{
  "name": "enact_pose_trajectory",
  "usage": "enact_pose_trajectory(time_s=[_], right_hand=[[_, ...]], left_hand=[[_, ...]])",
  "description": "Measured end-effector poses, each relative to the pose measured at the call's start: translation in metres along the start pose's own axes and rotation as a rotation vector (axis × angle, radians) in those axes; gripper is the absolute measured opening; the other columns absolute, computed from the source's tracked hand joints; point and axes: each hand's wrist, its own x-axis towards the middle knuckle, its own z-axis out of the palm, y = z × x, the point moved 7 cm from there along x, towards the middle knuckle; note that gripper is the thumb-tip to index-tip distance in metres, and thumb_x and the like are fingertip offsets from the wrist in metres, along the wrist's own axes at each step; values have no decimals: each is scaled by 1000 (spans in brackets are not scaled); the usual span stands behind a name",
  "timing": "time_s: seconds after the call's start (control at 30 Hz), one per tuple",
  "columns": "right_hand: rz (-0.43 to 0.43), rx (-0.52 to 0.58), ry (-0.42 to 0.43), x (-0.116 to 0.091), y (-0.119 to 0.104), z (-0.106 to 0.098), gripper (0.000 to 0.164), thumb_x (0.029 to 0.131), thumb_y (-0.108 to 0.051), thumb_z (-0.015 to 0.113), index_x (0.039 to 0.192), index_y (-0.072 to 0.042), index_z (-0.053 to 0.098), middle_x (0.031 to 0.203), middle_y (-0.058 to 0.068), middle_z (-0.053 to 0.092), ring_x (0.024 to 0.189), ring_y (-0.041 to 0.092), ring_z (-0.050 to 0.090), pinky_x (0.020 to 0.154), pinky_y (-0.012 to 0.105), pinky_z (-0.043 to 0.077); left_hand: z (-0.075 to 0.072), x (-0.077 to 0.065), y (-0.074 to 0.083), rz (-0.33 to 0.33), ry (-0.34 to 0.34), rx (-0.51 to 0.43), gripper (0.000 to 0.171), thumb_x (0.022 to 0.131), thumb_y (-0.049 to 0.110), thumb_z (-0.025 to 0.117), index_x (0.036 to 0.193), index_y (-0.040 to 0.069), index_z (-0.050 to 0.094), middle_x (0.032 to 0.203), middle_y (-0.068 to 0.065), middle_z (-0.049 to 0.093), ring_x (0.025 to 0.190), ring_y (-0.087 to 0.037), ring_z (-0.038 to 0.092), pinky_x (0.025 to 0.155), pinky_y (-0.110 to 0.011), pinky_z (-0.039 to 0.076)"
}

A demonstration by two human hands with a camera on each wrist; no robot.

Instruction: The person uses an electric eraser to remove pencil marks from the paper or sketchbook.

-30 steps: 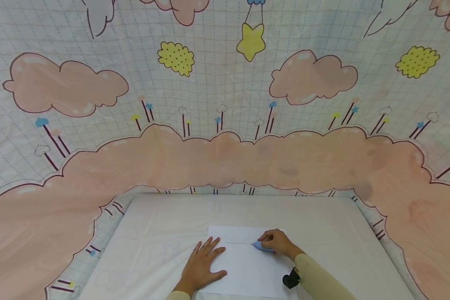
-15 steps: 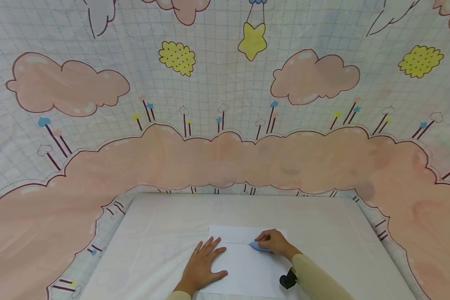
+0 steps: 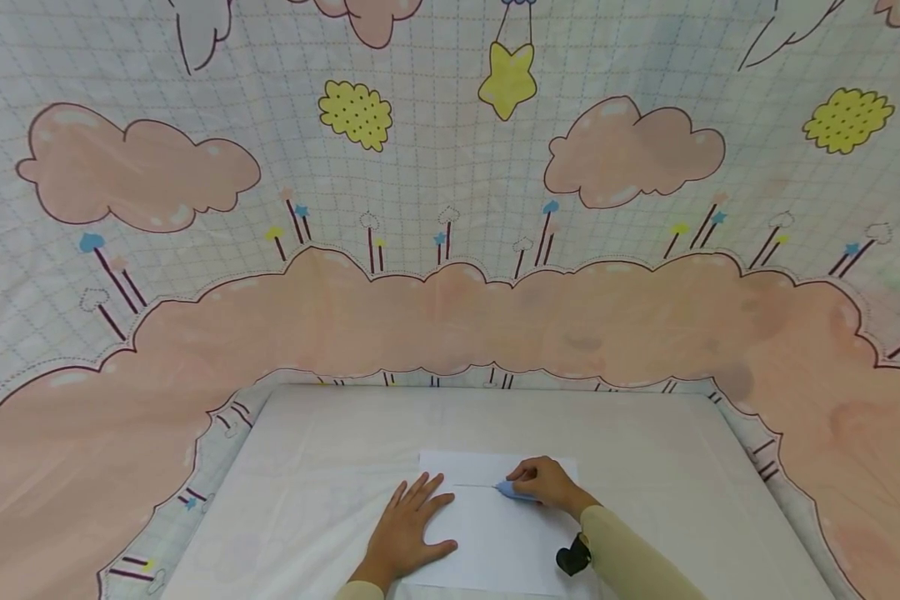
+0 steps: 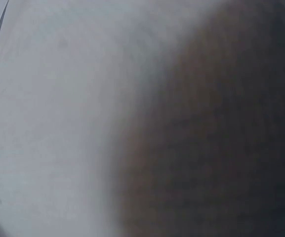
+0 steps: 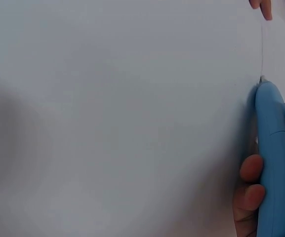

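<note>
A white sheet of paper (image 3: 495, 542) lies on the white-covered table. My left hand (image 3: 401, 533) rests on its left side, fingers spread and thumb pointing inward. In my right hand (image 3: 551, 485) I hold a blue utility knife (image 3: 517, 492), which appears large in the right wrist view (image 5: 275, 148) with thumb and fingers around its body. Its small metal tip touches the sheet at the right end of a thin straight line (image 3: 472, 485) across the upper part. The left wrist view is mostly blurred by a dark shape close to the lens.
A white cloth covers the table (image 3: 330, 433). Behind it hangs a backdrop (image 3: 450, 321) printed with clouds and stars. A black heart-shaped piece (image 3: 572, 557) sits at the right wrist.
My right hand has shifted slightly left with the utility knife, its tip travelling along the thin line. The left hand stays in place on the paper.
</note>
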Motion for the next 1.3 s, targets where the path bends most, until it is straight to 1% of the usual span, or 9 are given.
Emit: enact_pose_trajectory(time_s=[0.2,0.33,0.57,0.67,0.9,0.97,1.17,1.3], right_hand=[[10,4,1,-1,1,0,17,83,-13,71,99,-8,76,75,-1,58,57,12,47,48,24,45],[9,13,2,-2,-3,1,18,83,-12,70,99,-7,76,76,-1,60,56,11,47,47,24,44],[15,10,-2,0,-4,2,18,84,-13,70,100,-7,76,76,-2,60,57,9,47,47,21,45],[12,4,-5,0,-4,2,18,84,-13,70,99,-7,76,76,-1,59,58,10,48,47,22,45],[5,8,4,-2,-4,-1,16,84,-12,72,98,-6,76,77,-1,60,63,13,49,49,24,46],[4,7,4,-3,-3,0,16,84,-13,72,98,-6,76,76,-1,59,62,13,49,48,24,46],[6,0,7,0,-1,1,15,84,-14,72,97,-8,76,74,-1,57,58,11,47,47,23,45],[8,-3,10,2,0,1,15,85,-13,72,98,-8,76,75,-1,57,58,11,48,48,23,46]], left_hand=[[3,0,-2,-7,-4,11,76,80,86,39,138,39,52,159,10,33,148,-21,28,118,-51,23],[3,1,-1,-7,-16,6,76,80,86,38,139,39,52,160,9,32,148,-21,28,118,-52,24],[2,2,0,-1,-14,10,77,81,86,36,139,39,52,160,9,31,149,-21,27,118,-52,25],[2,2,0,3,0,9,76,81,86,37,139,38,52,159,9,32,148,-21,28,118,-52,25],[-4,-1,0,23,81,12,73,81,84,42,135,37,56,155,7,40,144,-23,35,113,-53,31],[-5,-1,0,25,86,14,73,81,84,42,135,37,55,155,7,40,144,-23,35,113,-53,31],[-3,-1,0,19,58,12,75,81,84,41,136,37,55,157,8,37,146,-23,33,115,-53,29],[-1,0,0,4,19,1,76,80,86,39,137,37,54,158,9,34,147,-21,30,116,-52,27]])
